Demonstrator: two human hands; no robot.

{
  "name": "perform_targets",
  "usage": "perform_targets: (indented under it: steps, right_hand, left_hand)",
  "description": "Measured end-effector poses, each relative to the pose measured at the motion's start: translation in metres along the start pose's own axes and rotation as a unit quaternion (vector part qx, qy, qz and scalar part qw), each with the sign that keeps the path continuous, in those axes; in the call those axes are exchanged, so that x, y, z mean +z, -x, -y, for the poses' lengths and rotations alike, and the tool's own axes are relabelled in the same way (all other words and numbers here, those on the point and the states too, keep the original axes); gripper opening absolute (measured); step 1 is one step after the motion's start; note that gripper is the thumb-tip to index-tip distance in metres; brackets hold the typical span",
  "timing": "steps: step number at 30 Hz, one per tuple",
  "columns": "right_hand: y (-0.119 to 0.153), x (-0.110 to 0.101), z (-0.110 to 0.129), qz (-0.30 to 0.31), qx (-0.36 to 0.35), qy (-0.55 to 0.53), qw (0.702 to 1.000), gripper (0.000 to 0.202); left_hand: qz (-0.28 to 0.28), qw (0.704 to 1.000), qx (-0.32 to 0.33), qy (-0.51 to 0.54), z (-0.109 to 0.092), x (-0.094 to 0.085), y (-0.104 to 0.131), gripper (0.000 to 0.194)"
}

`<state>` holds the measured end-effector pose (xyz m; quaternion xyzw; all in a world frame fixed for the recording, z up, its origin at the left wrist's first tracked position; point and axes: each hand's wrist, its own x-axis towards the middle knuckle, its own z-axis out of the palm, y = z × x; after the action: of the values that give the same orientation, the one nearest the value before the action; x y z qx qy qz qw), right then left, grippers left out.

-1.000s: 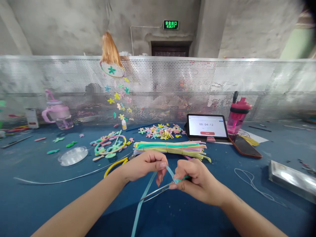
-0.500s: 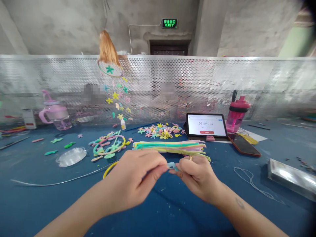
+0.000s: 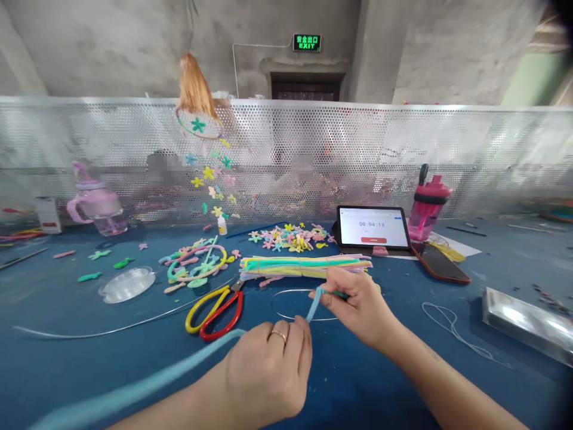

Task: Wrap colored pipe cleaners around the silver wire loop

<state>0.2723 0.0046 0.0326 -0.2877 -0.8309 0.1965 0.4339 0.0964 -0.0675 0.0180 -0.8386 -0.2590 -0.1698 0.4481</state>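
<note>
The blue strip [image 3: 147, 383] stretches between the left hand [image 3: 271, 370], closed around it, and the right hand [image 3: 357, 304], pinching it between thumb and finger, its tail trailing leftward from the left hand; it looks light, soft and bendy, best pinched close to the working bend.

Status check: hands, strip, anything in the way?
Left hand gripping blue strip. Right hand pinching it farther along. Scissors lying near left hand, untouched.
</note>
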Motion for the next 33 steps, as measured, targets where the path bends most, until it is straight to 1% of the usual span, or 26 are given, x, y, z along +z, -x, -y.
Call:
perform_targets:
  steps: [3,7,10,14,16,20,24,27,30,32,33]
  right_hand:
    - [0.000,-0.001,0.001,0.029,0.014,-0.028,0.999,0.027]
    - [0.002,-0.005,0.002,0.067,0.013,0.010,0.998,0.020]
    - [0.005,-0.008,0.006,0.071,0.009,0.017,0.997,0.021]
    - [0.007,-0.008,0.012,0.091,0.022,-0.066,0.993,0.022]
    - [0.007,-0.007,0.013,0.081,0.016,-0.070,0.994,0.023]
    - [0.006,-0.006,0.007,0.056,-0.035,0.009,0.998,0.019]
    - [0.006,-0.004,0.002,0.050,-0.067,0.034,0.996,0.023]
    - [0.007,-0.001,0.000,0.051,-0.073,0.040,0.995,0.021]
    - [0.007,0.000,0.000,0.067,-0.074,0.051,0.994,0.018]
    - [0.008,0.000,-0.002,0.065,-0.077,0.059,0.993,0.017]
    - [0.008,-0.001,-0.002,0.061,-0.078,0.062,0.993,0.018]
  left_hand:
    - [0.003,1.000,0.018,-0.001,0.001,0.012,0.005,0.029]
    - [0.010,1.000,0.001,-0.004,0.007,0.021,0.011,0.028]
    - [0.004,1.000,-0.007,-0.004,0.008,0.022,0.012,0.027]
    - [0.001,1.000,-0.026,0.000,0.007,0.019,0.009,0.026]
    - [-0.002,0.999,-0.034,0.005,0.007,0.018,0.008,0.025]
    - [-0.010,0.999,-0.035,0.006,0.008,0.019,0.008,0.024]
    - [0.000,0.999,-0.038,0.015,0.004,0.023,0.010,0.023]
    - [0.001,0.999,-0.031,0.022,-0.002,0.026,0.011,0.022]
    - [0.003,0.999,-0.025,0.034,-0.008,0.032,0.011,0.023]
    - [0.009,0.998,-0.044,0.041,-0.010,0.033,0.012,0.023]
    - [0.000,0.997,-0.058,0.046,-0.010,0.031,0.012,0.022]
